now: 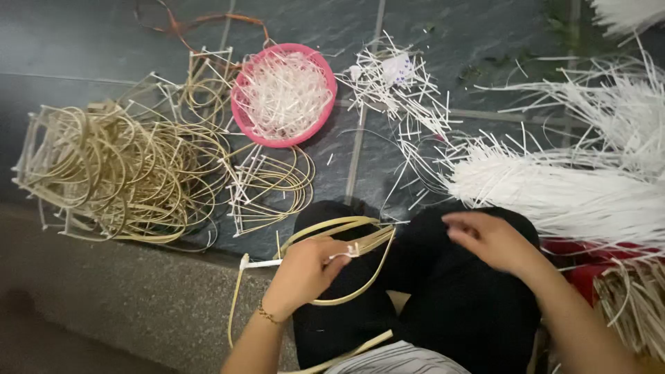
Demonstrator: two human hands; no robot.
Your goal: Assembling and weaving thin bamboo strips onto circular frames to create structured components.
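- Head view: the white strips [575, 187] to the right of the pink basin [244, 121] run off the frame's edge, and a bundle of tan strips [637, 305] in the lower right corner is only partly seen.
- The floor [83, 41] is dark stone tile with pale joints; a speckled grey step [138, 305] lies below the basin.
- Left of the basin sits a heap of bent cane frames [118, 173].
- The left hand [305, 270], below the basin, is pinched shut on a cane hoop frame [346, 239] resting on the lap.
- The right hand [488, 239] hovers well apart from the left one, fingers loosely curled; whether it holds anything cannot be told.
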